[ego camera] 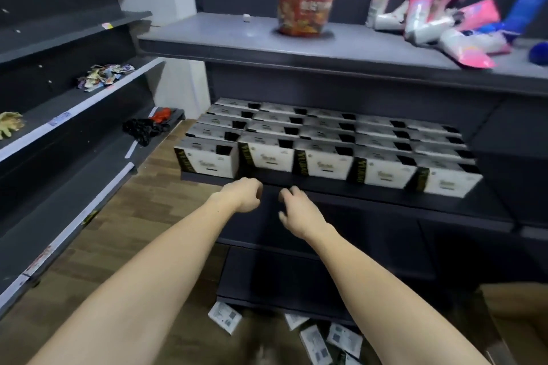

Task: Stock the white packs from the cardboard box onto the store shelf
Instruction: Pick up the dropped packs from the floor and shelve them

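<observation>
White packs [323, 142] fill the store shelf [385, 201] in rows at 12 o'clock; left hand [244, 194] and right hand [296, 213] hover empty, loosely curled, near its front edge, so between placements; next reach: cardboard box [516, 314], 4 o'clock.

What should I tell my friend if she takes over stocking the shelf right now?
Left hand: loosely curled, holding nothing, just below the shelf edge.
Right hand: also empty, beside the left.
Done: white packs fill the middle shelf in neat rows, five across at the front.
Left: several white packs lie loose on the floor under the bottom shelf. The cardboard box sits at the lower right; what is inside cannot be seen.
</observation>
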Action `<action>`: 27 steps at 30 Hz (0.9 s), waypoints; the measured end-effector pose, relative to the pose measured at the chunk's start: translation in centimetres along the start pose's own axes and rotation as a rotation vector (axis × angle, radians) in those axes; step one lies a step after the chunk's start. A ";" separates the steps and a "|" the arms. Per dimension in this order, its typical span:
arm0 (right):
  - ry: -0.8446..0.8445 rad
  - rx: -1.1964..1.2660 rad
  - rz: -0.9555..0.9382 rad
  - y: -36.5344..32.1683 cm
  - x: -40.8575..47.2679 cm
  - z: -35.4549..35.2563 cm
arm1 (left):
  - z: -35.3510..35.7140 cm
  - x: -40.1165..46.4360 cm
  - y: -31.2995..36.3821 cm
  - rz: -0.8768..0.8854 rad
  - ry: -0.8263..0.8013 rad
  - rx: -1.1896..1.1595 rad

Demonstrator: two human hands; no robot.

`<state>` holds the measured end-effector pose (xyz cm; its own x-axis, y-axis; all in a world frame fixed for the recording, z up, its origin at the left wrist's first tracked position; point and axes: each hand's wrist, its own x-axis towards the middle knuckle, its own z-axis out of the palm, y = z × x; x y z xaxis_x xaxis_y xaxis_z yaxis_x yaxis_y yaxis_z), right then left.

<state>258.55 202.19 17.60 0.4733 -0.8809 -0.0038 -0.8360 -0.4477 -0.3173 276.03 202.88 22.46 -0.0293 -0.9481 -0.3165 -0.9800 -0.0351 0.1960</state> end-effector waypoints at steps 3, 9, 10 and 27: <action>-0.035 0.051 0.083 4.4 -4.4 1.0 | 3.0 -0.1 5.4 0.053 -0.057 0.045; -0.062 0.148 0.265 13.1 -12.7 3.3 | 10.5 -0.3 15.0 0.149 -0.145 0.096; -0.071 0.163 0.296 14.6 -14.2 3.8 | 11.8 -0.4 16.5 0.164 -0.166 0.106; -0.275 0.497 0.929 27.7 -28.2 20.0 | 33.3 5.1 27.8 0.361 -0.552 0.285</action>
<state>227.58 217.73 -10.09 -0.1879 -0.7513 -0.6326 -0.7230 0.5418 -0.4287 242.10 207.56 -4.59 -0.3827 -0.5843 -0.7156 -0.9015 0.4055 0.1511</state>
